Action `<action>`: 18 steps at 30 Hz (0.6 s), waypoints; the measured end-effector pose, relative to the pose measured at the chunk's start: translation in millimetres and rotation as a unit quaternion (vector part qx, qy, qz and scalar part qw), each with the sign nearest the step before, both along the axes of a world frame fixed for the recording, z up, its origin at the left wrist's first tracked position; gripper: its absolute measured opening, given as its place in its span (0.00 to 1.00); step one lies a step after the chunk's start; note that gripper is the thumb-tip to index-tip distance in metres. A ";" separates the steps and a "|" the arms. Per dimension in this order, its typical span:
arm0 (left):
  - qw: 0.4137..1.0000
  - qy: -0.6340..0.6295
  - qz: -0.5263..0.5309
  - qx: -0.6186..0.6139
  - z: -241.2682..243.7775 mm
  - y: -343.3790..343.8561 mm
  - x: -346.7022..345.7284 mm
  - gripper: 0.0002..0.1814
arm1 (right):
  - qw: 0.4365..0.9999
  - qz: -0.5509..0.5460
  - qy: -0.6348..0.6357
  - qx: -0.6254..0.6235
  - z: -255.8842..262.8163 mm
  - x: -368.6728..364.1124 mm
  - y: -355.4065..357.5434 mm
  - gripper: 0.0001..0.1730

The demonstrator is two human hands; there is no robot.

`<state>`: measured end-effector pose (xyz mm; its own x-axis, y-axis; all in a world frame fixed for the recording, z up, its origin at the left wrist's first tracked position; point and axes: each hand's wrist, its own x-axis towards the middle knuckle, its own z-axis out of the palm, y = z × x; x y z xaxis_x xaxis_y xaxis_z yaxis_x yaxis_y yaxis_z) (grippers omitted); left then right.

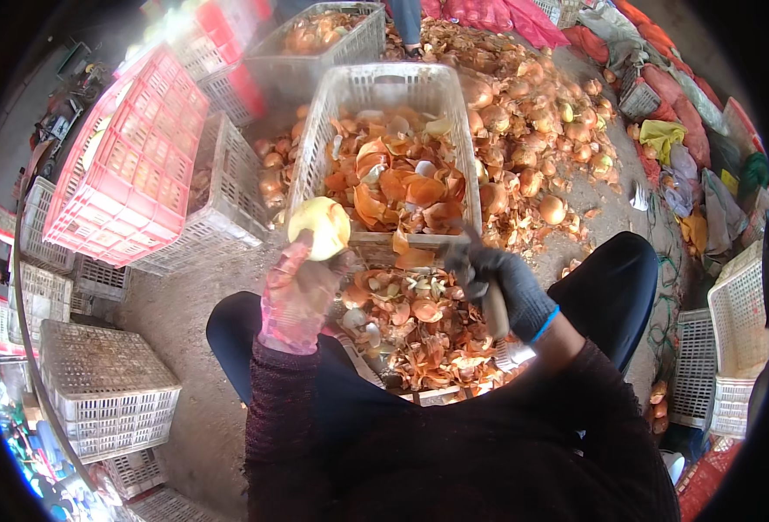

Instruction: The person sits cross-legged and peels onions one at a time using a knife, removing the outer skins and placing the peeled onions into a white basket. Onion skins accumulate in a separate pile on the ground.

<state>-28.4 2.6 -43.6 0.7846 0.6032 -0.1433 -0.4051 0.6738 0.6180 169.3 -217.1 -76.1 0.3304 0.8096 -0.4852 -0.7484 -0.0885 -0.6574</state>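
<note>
A pale peeled onion [320,228] is held in my left hand [298,287], which wears a pinkish patterned glove, at the near left corner of a whitish plastic crate [306,153]. Orange onion skins [391,179] fill much of that crate. My right hand [505,287], in a dark grey glove with a blue cuff edge, grips a tool by its light handle [494,310]; its front end is blurred, so its kind is unclear. Between my knees, onion skins and some onions [427,310] lie in a lower container, partly hidden by my clothes.
Unpeeled onions [525,156] and loose skins spread over the floor beyond and right of the crate. A red crate [123,163] stands on a whitish crate [228,189] at left. Stacked crates [117,385] stand lower left. Sacks [678,117] line the right. Another person's leg [407,23] shows at top.
</note>
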 end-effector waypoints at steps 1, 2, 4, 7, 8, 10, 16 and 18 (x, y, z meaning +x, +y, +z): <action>1.000 -0.003 -0.009 0.000 1.1 -2.3 2.3 0.30 | 0.998 -0.057 -0.010 0.027 12.8 0.0 4.8 0.23; 0.999 -0.017 -0.043 0.003 6.5 -4.7 2.5 0.32 | 0.996 -0.030 -0.071 0.045 28.3 -8.6 7.5 0.24; 0.999 0.000 -0.051 0.005 11.7 -14.7 5.1 0.32 | 0.985 0.061 -0.160 0.012 25.2 -15.6 4.0 0.19; 0.996 0.026 -0.049 0.063 15.3 -26.3 11.2 0.35 | 0.960 0.059 -0.274 0.004 34.3 -32.8 3.7 0.14; 0.994 0.032 -0.042 0.092 13.9 -29.6 11.3 0.35 | 0.934 0.053 -0.351 0.028 34.5 -36.4 7.9 0.13; 0.989 0.059 -0.016 0.137 21.4 -38.7 14.2 0.35 | 0.905 0.051 -0.421 0.045 41.8 -41.1 14.4 0.11; 0.955 0.079 0.038 0.282 29.1 -55.2 25.0 0.29 | 0.876 0.100 -0.460 0.105 48.5 -59.8 21.0 0.10; 0.957 0.055 0.040 0.284 26.4 -57.4 24.8 0.29 | 0.878 0.089 -0.449 0.138 45.5 -63.8 26.1 0.09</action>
